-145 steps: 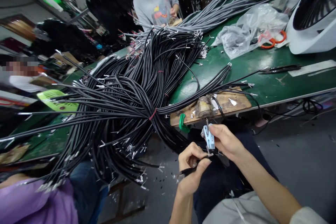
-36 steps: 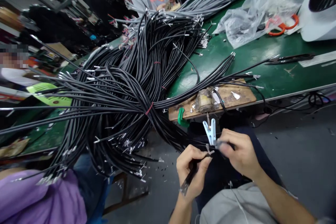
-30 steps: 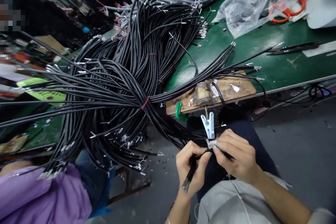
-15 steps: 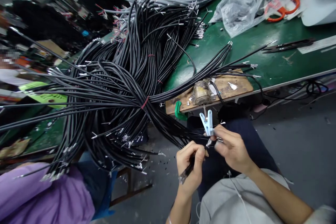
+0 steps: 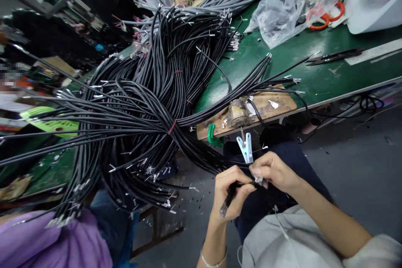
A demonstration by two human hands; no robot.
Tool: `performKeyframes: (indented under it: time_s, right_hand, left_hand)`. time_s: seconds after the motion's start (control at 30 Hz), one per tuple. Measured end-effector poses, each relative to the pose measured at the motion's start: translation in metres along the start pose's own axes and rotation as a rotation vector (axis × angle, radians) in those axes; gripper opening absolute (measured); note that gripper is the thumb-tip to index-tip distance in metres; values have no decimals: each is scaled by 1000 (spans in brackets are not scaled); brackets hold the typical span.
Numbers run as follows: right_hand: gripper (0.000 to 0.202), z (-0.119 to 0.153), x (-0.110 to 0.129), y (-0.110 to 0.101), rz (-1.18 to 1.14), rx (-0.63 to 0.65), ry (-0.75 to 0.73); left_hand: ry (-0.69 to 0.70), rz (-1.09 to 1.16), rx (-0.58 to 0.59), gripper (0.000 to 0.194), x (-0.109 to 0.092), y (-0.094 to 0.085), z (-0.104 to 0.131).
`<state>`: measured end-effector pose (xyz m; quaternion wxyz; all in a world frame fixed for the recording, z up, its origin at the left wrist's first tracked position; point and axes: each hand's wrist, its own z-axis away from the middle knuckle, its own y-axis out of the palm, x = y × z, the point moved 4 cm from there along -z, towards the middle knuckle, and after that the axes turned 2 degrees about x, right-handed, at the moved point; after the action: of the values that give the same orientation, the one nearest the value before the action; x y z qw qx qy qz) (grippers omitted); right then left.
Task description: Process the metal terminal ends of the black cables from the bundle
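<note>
My left hand point(image 5: 230, 192) is closed around a black cable point(image 5: 226, 204), whose one end sticks out below the palm. The fingers of my right hand point(image 5: 276, 172) pinch the whitish, stripped cable end point(image 5: 258, 179) just beside my left fingertips. Right above the hands, a light blue clothespin point(image 5: 246, 148) sits on the shaft of a small, grimy motor point(image 5: 238, 113). From the bundle of black cables point(image 5: 201, 150), tied with a red band point(image 5: 172, 126), a strand runs down behind my left hand.
The motor stands on a wooden board point(image 5: 284, 102) with a green clamp point(image 5: 215, 135) at the green table's edge. Orange-handled scissors point(image 5: 326, 19), a plastic bag point(image 5: 279, 16) and dark snips point(image 5: 336, 55) lie farther back. A co-worker's purple sleeve point(image 5: 69, 238) is at left; another person sits across.
My right fingers have come down from beside the clothespin and closed on the stripped cable end. My left hand keeps its hold, turned slightly. The whole view has shifted a little.
</note>
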<state>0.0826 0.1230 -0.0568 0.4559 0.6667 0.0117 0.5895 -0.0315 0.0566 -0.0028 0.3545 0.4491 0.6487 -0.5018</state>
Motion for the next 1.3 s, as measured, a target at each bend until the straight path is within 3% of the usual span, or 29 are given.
performKeyframes:
  time_s: [0.13,0.23,0.33,0.57,0.77,0.87,0.97,1.07,1.13,1.2,1.3]
  right_hand:
    - [41,-18,28,-12,72,-184,-127]
    - [44,-30,37,0,38,-95,-134]
    - [41,-36,34,11,-109,-45,-107]
    - [38,-38,20,14,-359,48,-70]
    - [43,-33,-1,-13,-391,-43,-47]
    - [39,-18,-4,-35,-219,-139,-90]
    - [21,7,10,-41,129,-292,-244]
    - [7,28,31,-16,625,-298,-500]
    - [21,35,37,9,889,-197,-621]
    - [21,36,38,24,969,-194,-676]
    - [11,31,37,23,854,-305,-659]
  left_hand:
    - [40,3,-77,17,-2,0,1]
    - [54,50,-155,15,-2,-4,-1]
    - [37,82,-214,14,2,-5,-5]
    - [-79,97,-175,18,11,3,-11]
    - [-74,106,-152,14,4,2,-9]
    - [-26,138,-117,8,3,0,-6]
    - [-55,199,-53,7,8,1,-6]
    - [-264,213,-37,9,22,6,-6]
    - [-377,159,-25,4,28,11,-5]
    - [-399,113,-10,3,29,13,-3]
    - [-378,154,-29,4,26,12,4]
